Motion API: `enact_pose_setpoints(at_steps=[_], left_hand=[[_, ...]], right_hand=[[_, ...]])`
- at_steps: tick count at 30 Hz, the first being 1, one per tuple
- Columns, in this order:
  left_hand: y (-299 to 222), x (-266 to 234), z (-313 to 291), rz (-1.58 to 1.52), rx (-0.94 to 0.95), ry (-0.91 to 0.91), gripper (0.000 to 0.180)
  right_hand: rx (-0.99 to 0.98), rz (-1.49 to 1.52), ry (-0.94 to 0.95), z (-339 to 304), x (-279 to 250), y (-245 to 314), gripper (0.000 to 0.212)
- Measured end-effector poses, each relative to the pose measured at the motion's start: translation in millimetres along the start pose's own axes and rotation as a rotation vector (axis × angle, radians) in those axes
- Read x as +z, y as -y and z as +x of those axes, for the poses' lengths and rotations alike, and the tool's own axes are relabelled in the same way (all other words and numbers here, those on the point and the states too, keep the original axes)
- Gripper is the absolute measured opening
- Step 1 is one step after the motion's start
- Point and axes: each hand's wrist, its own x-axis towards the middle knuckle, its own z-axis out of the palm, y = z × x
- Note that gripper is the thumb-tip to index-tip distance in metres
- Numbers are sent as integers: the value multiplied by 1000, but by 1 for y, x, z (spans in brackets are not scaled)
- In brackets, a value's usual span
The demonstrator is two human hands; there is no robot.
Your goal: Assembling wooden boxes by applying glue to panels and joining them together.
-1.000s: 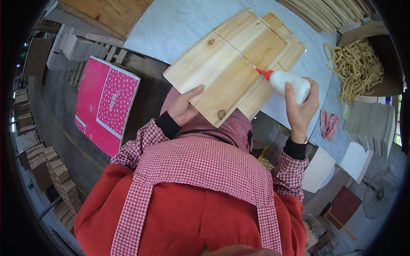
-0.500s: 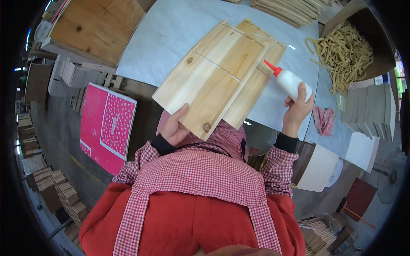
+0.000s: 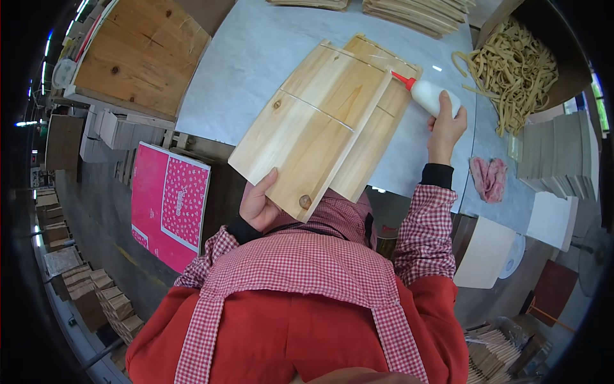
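My left hand [image 3: 259, 206] grips the near left edge of a pale wooden board [image 3: 300, 121], thumb on top. The board is tilted, with a thin groove across its middle and another near its far end. Under its right side lies a second wooden board [image 3: 377, 128], partly hidden. My right hand [image 3: 446, 131] is closed round a white squeeze bottle [image 3: 430, 97] with a red nozzle. The bottle lies nearly level, and its tip is at the upper board's far right corner; I cannot tell whether it touches.
The boards extend over a pale table [image 3: 236, 70]. At the right are a box of tan strips [image 3: 518, 70], a pink cloth [image 3: 488, 179] and stacked grey panels [image 3: 556, 153]. Stacked boards [image 3: 416, 16] lie at the back. A pink printed panel [image 3: 169, 205] stands at the left.
My right hand has moved the bottle away from me, bringing its nozzle to the board's far right corner. My left hand still holds the board, which has shifted slightly in view.
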Motion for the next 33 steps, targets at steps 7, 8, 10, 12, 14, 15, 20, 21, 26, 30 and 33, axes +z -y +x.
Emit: enact_pose_setpoints(at_steps=[7,8,10,12,14,15,20,21,26,30,33], left_hand=[[-5,6,0,75,19,12,54],[-7,10,0,70,22,3,54],[-9,17,-1,112,9,43,53],[-12,22,2,125,8,53,54],[-16,25,9,135,5,85,52],[-17,24,10,137,4,98,52],[-24,28,20,113,34,87,50],[-25,27,24,97,29,105,49],[-27,26,25,68,29,105,47],[-27,26,27,60,30,109,47],[-28,24,29,50,27,122,47]], right_hand=[[9,25,148,-32,-14,11,27],[14,22,156,-40,-15,12,27],[7,10,217,-58,-19,15,25],[10,0,260,-73,-22,18,24],[4,-17,320,-89,-27,20,25],[3,-28,352,-99,-29,21,25],[44,-79,449,-144,-39,28,26],[26,-92,473,-152,-41,28,26],[-56,-142,595,-185,-46,25,25],[-19,-111,548,-186,-42,26,27],[-15,-98,492,-181,-39,24,28]])
